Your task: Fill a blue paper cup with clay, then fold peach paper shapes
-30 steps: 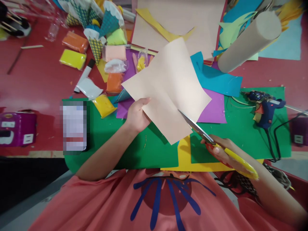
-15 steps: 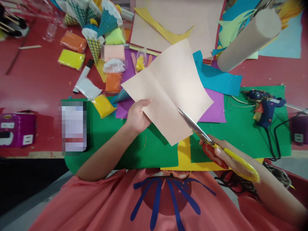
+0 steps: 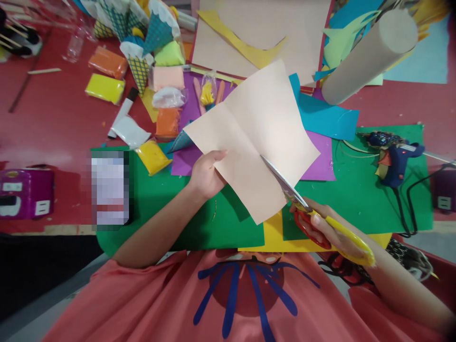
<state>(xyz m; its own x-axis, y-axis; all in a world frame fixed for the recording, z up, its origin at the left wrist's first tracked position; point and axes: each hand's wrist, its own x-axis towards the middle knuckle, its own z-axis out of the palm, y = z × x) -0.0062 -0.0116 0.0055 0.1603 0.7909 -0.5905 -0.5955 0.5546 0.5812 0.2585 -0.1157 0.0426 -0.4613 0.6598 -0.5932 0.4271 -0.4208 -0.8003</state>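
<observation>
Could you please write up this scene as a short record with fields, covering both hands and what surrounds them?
Left hand: grips a pale sheet at its edge, thumb on top
Right hand: holds scissors by the red and yellow handles
Blades: one shows over the sheet, pointing away from the person
Below the sheet: green paper and purple paper
Right side: blue glue gun on green paper; farther off, a pale roll
Left side: marker, yellow packet
</observation>
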